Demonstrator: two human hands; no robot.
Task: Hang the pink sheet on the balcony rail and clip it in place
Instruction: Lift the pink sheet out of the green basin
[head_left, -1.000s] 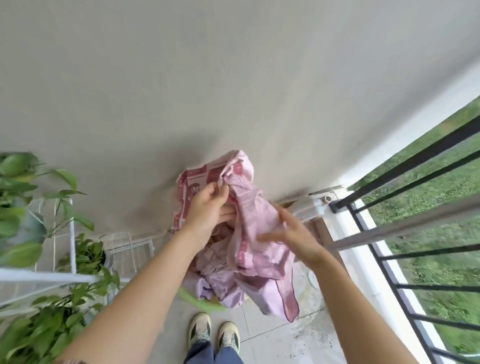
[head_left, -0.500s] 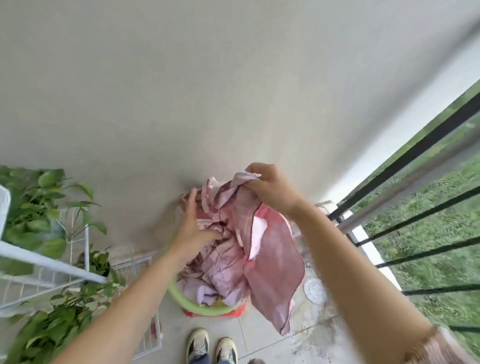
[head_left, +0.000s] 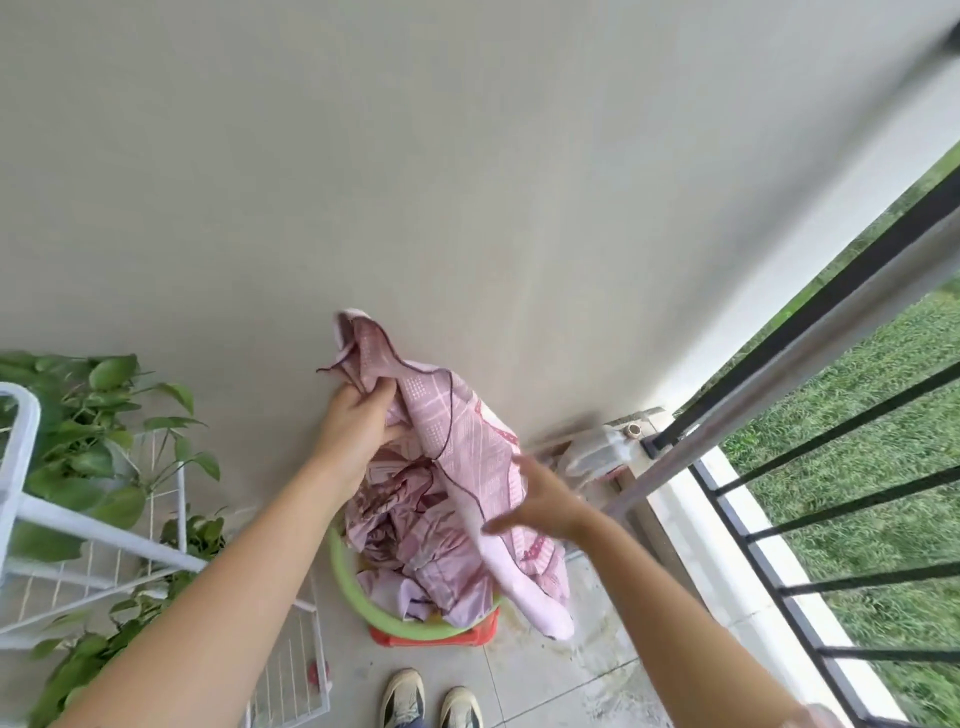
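The pink patterned sheet (head_left: 457, 467) hangs bunched in front of the wall, its lower folds spilling into a green basin (head_left: 358, 587). My left hand (head_left: 358, 431) grips a raised corner of the sheet near the top. Lower on the right side of the cloth is my right hand (head_left: 540, 501), blurred, with fingers spread against the fabric; whether it holds a fold is unclear. The balcony rail (head_left: 810, 332), a grey bar over black bars, runs along the right side, apart from the sheet. No clips show.
The green basin sits on a red stool (head_left: 431, 636) on the tiled floor. A white wire rack (head_left: 104, 530) with leafy plants (head_left: 88, 415) stands at left. My shoes (head_left: 431, 696) are at the bottom. A white ledge (head_left: 727, 545) runs under the rail.
My left hand moved up and took hold of the sheet's top corner. My right hand let go of the top and dropped to the sheet's right side.
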